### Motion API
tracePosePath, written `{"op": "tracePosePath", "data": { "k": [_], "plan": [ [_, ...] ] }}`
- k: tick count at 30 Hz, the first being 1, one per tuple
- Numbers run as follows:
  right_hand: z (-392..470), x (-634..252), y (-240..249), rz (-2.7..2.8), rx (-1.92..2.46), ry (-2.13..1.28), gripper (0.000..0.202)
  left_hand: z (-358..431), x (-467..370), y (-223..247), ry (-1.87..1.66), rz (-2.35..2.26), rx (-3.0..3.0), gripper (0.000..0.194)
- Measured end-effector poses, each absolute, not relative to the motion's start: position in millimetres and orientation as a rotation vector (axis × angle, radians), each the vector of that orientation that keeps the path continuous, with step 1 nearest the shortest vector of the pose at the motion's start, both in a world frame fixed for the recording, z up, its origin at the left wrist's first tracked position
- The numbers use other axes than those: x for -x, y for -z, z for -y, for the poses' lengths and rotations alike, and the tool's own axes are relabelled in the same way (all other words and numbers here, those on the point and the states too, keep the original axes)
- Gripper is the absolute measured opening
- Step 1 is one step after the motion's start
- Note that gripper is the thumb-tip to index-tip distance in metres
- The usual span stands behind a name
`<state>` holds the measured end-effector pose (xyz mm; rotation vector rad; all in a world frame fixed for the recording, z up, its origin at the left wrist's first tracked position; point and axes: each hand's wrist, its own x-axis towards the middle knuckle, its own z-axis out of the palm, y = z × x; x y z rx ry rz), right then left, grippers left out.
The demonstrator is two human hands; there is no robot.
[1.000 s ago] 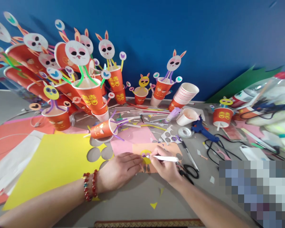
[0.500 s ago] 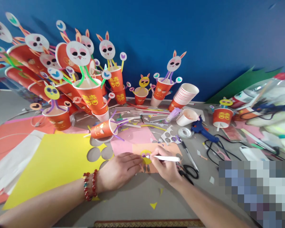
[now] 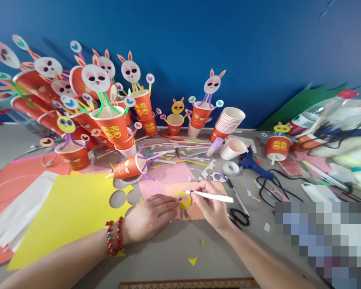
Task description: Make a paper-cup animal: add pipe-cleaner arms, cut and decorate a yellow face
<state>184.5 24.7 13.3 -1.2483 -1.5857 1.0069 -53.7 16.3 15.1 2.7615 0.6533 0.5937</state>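
A small yellow paper disc, with light eye patches and a purple mark in the left one, lies on a sheet of peach paper. Flat beside it, fingers stretched out, my left hand steadies the disc's left edge with its fingertips. A white marker with a purple tip is pinched in my right hand. Its tip is over the right eye patch; I cannot tell whether it touches.
Red paper cups with rabbit figures crowd the back left. Yellow paper with round cutouts lies left. Rightward are a clear pen, black-handled scissors, a tape roll and a blue glue gun.
The marker tip has moved from the disc's left eye to its right eye, and the marker lies slightly lower at its rear. My left hand stays almost in place.
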Motion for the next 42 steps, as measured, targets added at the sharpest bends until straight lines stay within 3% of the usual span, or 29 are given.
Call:
{"op": "tracePosePath", "data": {
  "k": [13, 21, 42],
  "plan": [
    [-32, -191, -9, 1.647, 1.191, -1.012, 0.015, -14, 36, -44, -0.338, -0.626, -2.943, 0.027],
    [-32, -194, -7, 1.666, 1.217, -1.013, 0.015, -20, 29, -33, -0.487, -0.597, -3.006, 0.022],
    [-31, -191, -10, 1.778, 1.201, -1.009, 0.016, -29, 33, -25, -0.458, -0.524, -2.741, 0.023]
  ]
}}
